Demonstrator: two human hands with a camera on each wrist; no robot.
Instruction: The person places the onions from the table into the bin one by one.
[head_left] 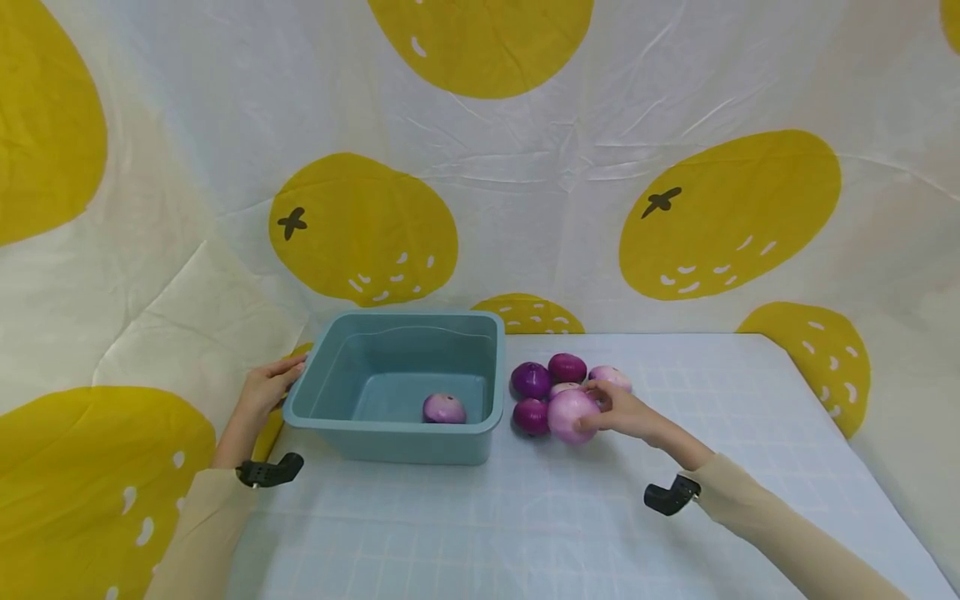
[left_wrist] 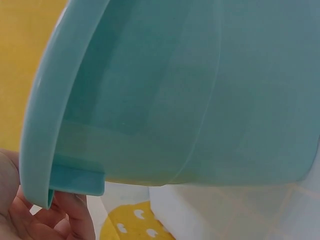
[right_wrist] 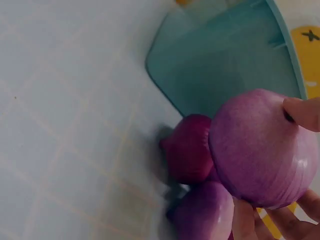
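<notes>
A teal plastic basin (head_left: 411, 446) stands on the table, with one pale purple onion (head_left: 444, 409) inside near its front right corner. My left hand (head_left: 268, 385) grips the basin's left rim; the left wrist view shows fingers (left_wrist: 75, 212) curled under the lip. With thumb and fingers my right hand (head_left: 626, 415) holds a large pale purple onion (right_wrist: 262, 150), just right of the basin. Behind and beside that onion sits a cluster of others: dark purple onions (head_left: 531, 381) and a pale one (head_left: 611, 377), partly hidden by the hand.
A white table (head_left: 570, 525) with a faint grid carries everything. Behind it hangs a pale cloth (head_left: 525, 192) printed with large yellow fruit. Each forearm wears a black wrist camera (head_left: 672, 495). The basin's right wall rises close beside the onion cluster.
</notes>
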